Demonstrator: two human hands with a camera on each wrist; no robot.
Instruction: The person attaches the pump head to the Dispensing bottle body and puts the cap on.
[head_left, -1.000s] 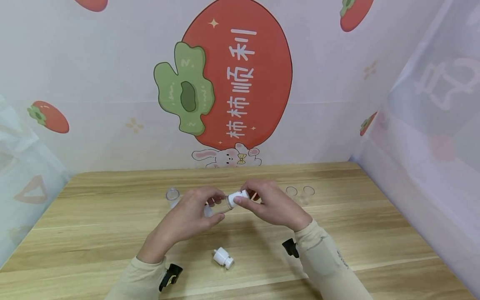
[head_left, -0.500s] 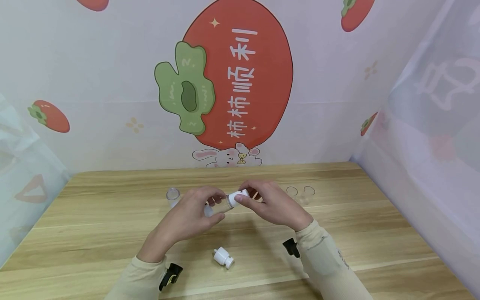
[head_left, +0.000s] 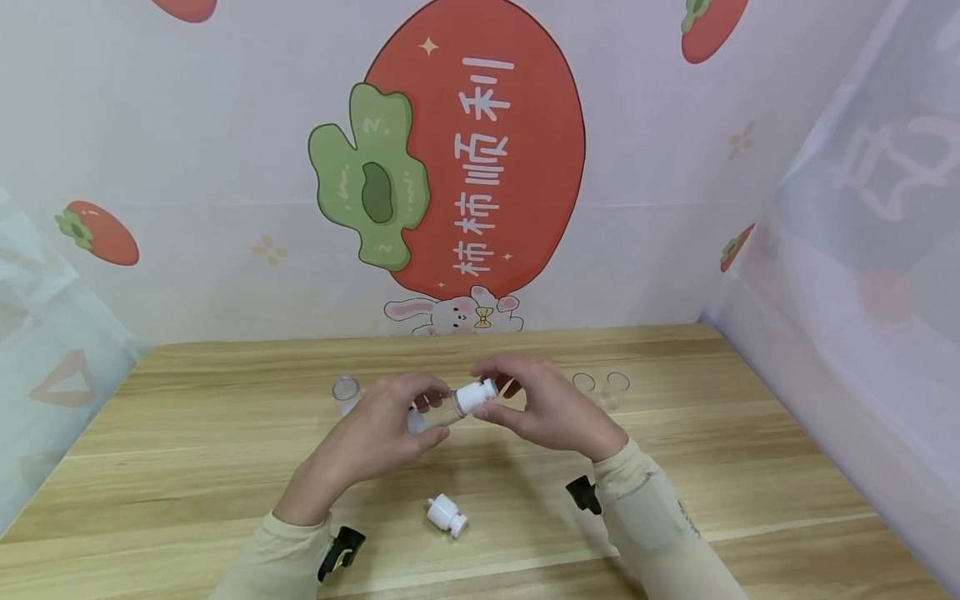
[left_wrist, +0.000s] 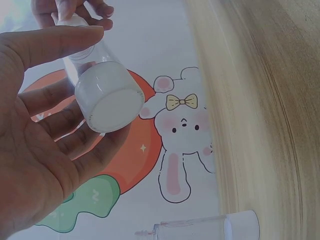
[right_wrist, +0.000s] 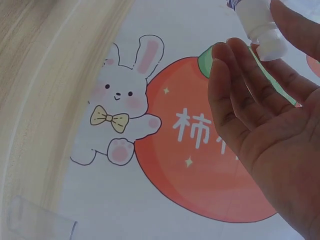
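Note:
My left hand [head_left: 382, 429] grips a small clear bottle [left_wrist: 110, 97] with a frosted white base, thumb on one side and fingers on the other. The bottle is tilted, its base toward the left palm. On its neck sits a white pump head [head_left: 474, 397], pointing up to the right. Around that pump head my right hand [head_left: 543, 408] is loosely spread; the right thumb tip is close to its side and the fingers [right_wrist: 227, 85] are relaxed behind it. Another white pump head [head_left: 447, 515] lies on its side on the table, nearer the body.
A second clear bottle [head_left: 346, 389], without a pump, stands behind the left hand, partly hidden by it. Two transparent caps [head_left: 583, 382] stand on the right, beyond the right hand. The wooden table [head_left: 712, 500] meets a patterned cloth backdrop [head_left: 637, 275].
The right thumb has come away from the pump head's side and the right fingers have loosened, showing more of the pump. The left hand and bottle stay nearly in place.

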